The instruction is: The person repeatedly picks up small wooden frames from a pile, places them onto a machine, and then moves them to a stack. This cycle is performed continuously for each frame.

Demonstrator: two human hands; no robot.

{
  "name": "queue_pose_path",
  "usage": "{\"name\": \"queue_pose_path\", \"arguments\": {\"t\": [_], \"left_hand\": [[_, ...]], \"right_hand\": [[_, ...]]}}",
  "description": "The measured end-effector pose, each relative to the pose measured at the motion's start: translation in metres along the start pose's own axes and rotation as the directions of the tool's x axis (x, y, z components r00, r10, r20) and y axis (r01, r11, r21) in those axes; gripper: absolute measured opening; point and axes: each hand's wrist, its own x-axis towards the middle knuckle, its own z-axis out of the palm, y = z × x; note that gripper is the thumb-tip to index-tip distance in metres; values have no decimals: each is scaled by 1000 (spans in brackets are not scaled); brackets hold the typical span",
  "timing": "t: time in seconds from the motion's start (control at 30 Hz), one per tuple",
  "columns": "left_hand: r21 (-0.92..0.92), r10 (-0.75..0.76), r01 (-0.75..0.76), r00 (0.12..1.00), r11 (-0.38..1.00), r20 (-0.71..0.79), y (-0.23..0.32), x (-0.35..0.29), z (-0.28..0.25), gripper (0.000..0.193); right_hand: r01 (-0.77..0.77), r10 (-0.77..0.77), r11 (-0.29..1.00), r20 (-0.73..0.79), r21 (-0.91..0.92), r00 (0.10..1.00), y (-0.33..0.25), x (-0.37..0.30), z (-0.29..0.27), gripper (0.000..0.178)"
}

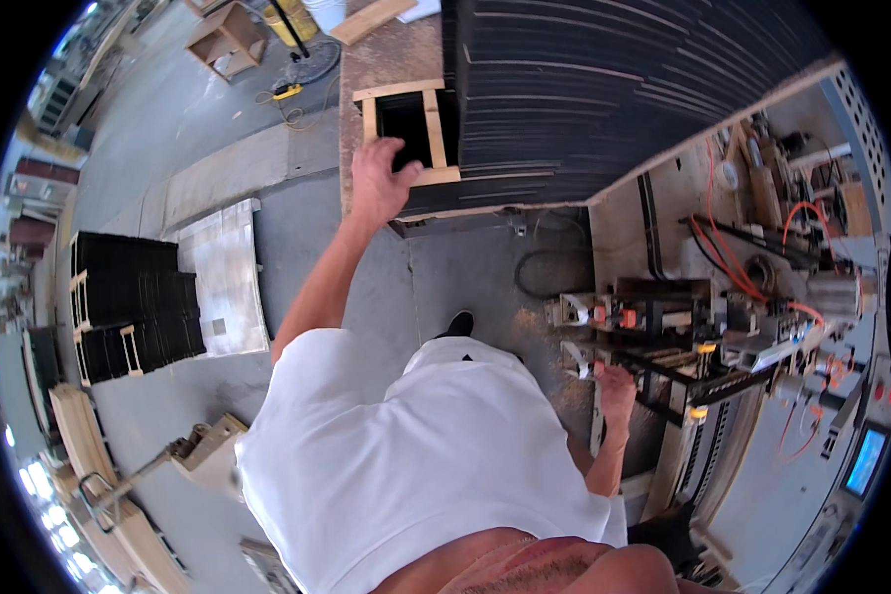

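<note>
My left hand (377, 182) reaches forward over the near left corner of a pale wooden frame (434, 127) with a black inside. Its thumb and fingers are apart, over or touching the frame's edge; the hand hides that corner. The frame lies on a brown worktop (391, 59), beside a large stack of black panels (584, 89). At my right side, my right hand (617, 392) is closed next to a machine's clamp (586, 360) with orange parts. What its fingers hold, if anything, is hidden.
A machine (683, 337) with orange hoses stands at the right, near a control screen (867, 459). Black frames (134, 307) are stacked at the left by a silvery sheet (223, 277). A yellow cable (292, 114) and wooden box (226, 42) are on the far floor.
</note>
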Motion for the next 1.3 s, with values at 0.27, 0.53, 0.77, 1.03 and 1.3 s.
{"name": "queue_pose_path", "arguments": {"t": [0.27,0.53,0.77,1.03,1.3], "left_hand": [[74,65,-89,956,993,286,9,-11,25,40],[56,221,-230,967,972,126,19,-17,29,53],[-396,145,-76,978,915,148,156,-118,53,34],[-647,475,183,539,740,696,305,-279,136,39],[-705,594,246,396,666,700,416,-286,189,31]], "right_hand": [[-14,12,998,-35,-64,999,4,-23,-17,17],[-80,49,987,-214,-138,976,6,-99,-42,20],[-283,114,938,-594,-200,796,-30,-213,-127,22],[-693,35,663,-913,-284,407,26,-385,-192,27],[-791,453,546,-892,276,1,72,-483,-126,24]]}}
